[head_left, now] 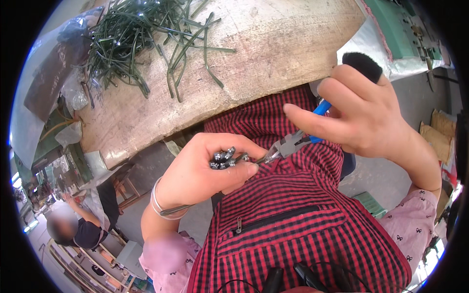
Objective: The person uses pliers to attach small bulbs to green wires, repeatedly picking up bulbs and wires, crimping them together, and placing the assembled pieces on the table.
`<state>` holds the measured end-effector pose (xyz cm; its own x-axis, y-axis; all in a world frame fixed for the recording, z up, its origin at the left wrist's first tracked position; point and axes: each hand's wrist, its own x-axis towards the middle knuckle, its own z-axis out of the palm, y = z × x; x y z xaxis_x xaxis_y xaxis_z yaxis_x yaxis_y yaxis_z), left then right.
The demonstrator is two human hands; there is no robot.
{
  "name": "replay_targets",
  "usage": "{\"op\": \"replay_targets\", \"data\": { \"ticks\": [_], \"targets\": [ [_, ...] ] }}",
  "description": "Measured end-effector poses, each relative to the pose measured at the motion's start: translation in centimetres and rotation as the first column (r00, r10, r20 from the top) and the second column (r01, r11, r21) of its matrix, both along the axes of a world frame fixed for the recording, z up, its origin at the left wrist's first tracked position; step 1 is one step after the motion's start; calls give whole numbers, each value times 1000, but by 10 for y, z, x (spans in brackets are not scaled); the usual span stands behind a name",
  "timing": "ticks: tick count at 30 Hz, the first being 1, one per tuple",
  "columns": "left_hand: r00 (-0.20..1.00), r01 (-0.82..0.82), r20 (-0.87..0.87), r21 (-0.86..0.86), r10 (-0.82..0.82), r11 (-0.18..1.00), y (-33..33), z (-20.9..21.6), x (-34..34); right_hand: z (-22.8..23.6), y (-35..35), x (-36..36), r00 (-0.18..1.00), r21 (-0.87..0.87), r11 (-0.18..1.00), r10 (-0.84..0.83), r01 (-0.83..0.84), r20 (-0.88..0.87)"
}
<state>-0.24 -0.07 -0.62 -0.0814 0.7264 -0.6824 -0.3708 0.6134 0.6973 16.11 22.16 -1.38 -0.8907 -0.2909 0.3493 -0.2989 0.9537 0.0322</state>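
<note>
Left hand (207, 168) pinches dark strips (223, 160) between thumb and forefinger, with pliers (291, 143) close by its fingertips.

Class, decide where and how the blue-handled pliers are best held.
Probably by the blue handles, coming from the person's right. The pliers sit slantwise: their metal jaws point toward the left hand, while the handles run up and right, into the right hand.

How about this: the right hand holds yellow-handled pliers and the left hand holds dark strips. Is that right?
Not yellow: the head view shows the pliers have blue handles. The right hand does hold them, and the left hand holds dark strips.
</note>
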Motion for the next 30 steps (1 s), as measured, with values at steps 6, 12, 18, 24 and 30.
{"op": "replay_targets", "data": {
  "ticks": [6, 12, 18, 24, 30],
  "targets": [
    [932, -283, 258, 76, 255, 956, -9, -12, 7, -50, -18, 20, 986, -350, 923, -168, 159, 4],
    [984, -177, -20, 51, 178, 983, -5, -11, 4, -27, -20, 12, 980, -113, 974, -198, 199, 17],
    [901, -215, 419, 213, 110, 953, -21, -32, 19, -52, -17, 19, 981, -675, 713, -106, 191, 165],
    [169, 103, -933, 337, 318, 936, 38, -50, -57, -76, -31, 41, 848, -827, 249, -321, 505, 421],
    [-209, 88, -967, -164, -142, 983, 115, -79, -98, -65, -49, 31, 892, -766, 457, -218, 451, 396]
  ]
}}
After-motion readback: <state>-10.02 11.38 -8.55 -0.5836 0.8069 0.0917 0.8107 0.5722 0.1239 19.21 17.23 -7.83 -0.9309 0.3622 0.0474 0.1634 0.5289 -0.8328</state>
